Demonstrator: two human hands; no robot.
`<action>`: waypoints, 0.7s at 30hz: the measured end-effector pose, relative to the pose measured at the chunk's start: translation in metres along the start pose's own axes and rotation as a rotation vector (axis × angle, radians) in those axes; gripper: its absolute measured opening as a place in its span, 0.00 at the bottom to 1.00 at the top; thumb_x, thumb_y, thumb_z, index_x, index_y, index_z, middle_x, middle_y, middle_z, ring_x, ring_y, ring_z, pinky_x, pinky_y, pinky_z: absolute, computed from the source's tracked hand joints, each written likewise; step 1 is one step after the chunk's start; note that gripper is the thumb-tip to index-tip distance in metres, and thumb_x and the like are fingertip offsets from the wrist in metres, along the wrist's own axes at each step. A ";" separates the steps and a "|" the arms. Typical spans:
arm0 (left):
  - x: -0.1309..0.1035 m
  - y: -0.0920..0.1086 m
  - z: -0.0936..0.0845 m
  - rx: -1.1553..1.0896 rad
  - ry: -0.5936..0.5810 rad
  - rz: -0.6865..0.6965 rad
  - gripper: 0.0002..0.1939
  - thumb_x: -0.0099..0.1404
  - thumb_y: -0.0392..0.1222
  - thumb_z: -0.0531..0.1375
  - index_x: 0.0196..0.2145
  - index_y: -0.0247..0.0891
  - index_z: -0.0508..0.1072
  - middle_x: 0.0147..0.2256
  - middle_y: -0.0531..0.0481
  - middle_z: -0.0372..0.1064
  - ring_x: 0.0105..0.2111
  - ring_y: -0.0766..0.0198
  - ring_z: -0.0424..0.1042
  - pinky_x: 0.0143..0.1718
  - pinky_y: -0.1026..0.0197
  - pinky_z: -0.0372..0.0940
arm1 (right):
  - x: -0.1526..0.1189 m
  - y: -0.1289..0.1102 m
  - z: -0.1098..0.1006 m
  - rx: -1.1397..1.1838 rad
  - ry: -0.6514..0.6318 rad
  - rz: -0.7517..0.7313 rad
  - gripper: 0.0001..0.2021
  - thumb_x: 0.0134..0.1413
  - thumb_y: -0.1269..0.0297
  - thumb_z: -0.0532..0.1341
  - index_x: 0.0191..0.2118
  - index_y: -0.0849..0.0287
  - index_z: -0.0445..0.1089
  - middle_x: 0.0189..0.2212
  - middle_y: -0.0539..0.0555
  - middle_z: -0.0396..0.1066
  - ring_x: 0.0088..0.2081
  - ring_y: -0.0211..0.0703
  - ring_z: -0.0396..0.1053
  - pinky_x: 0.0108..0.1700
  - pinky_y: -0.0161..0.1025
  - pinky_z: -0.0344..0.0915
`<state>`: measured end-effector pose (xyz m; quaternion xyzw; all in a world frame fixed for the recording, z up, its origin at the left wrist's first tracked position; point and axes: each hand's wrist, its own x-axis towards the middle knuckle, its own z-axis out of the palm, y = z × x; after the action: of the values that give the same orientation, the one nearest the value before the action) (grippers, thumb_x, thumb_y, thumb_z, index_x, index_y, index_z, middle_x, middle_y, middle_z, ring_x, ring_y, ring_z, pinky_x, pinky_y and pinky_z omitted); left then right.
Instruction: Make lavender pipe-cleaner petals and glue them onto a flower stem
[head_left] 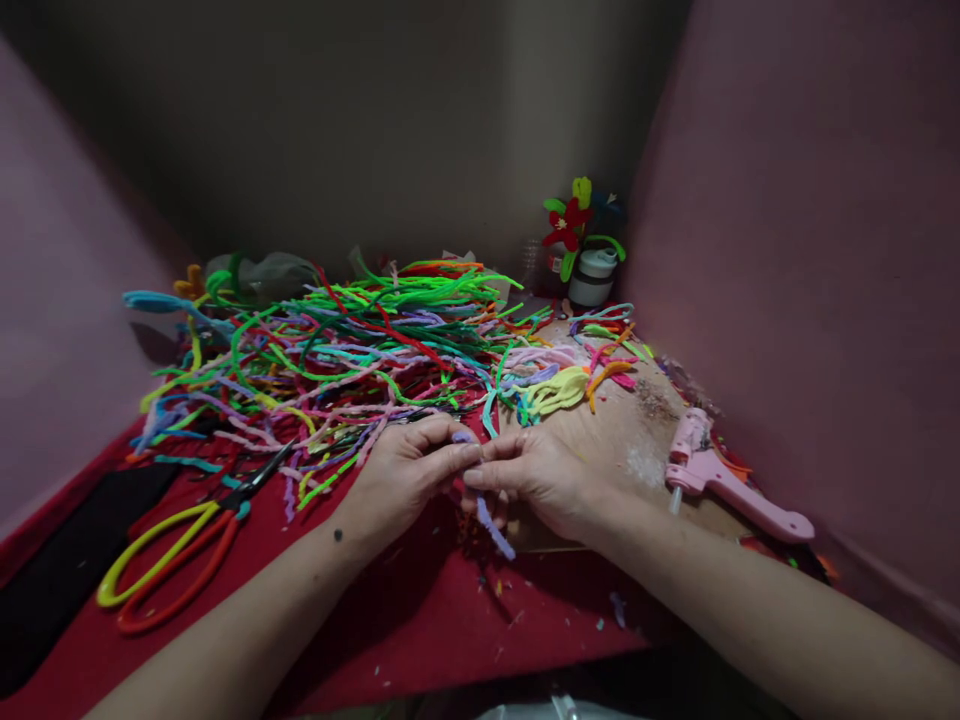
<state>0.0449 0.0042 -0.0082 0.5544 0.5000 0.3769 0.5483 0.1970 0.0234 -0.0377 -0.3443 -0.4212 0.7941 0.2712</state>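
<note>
A short lavender pipe cleaner (496, 530) is pinched between my two hands, its lower end hanging free toward the table's front. My left hand (412, 470) is closed on it near the top, where a bit of lavender shows above the fingers. From the other side my right hand (536, 475) grips it, thumb and fingertips meeting those of the left. The part between the fingers is hidden. Just beyond the hands lies a big pile of coloured pipe cleaners (360, 340), with a pale yellow looped bundle (559, 392) at its right.
Scissors (180, 545) with yellow and red handles lie at left beside a black flat item (82, 560). A pink glue gun (720, 480) rests on the board (592, 450) at right. A lidded cup (594, 278) and red pipe-cleaner flower (568, 224) stand at the back. Walls enclose the red-covered table.
</note>
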 end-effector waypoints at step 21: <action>0.002 0.000 -0.002 0.125 0.085 0.056 0.07 0.56 0.43 0.60 0.27 0.37 0.67 0.20 0.58 0.60 0.17 0.73 0.55 0.18 0.68 0.51 | -0.003 -0.004 0.002 -0.185 0.054 -0.021 0.08 0.38 0.66 0.63 0.17 0.62 0.65 0.12 0.48 0.66 0.13 0.30 0.59 0.15 0.27 0.54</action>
<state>0.0437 0.0064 -0.0078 0.5848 0.5297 0.3832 0.4801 0.1978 0.0222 -0.0328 -0.3846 -0.4890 0.7392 0.2579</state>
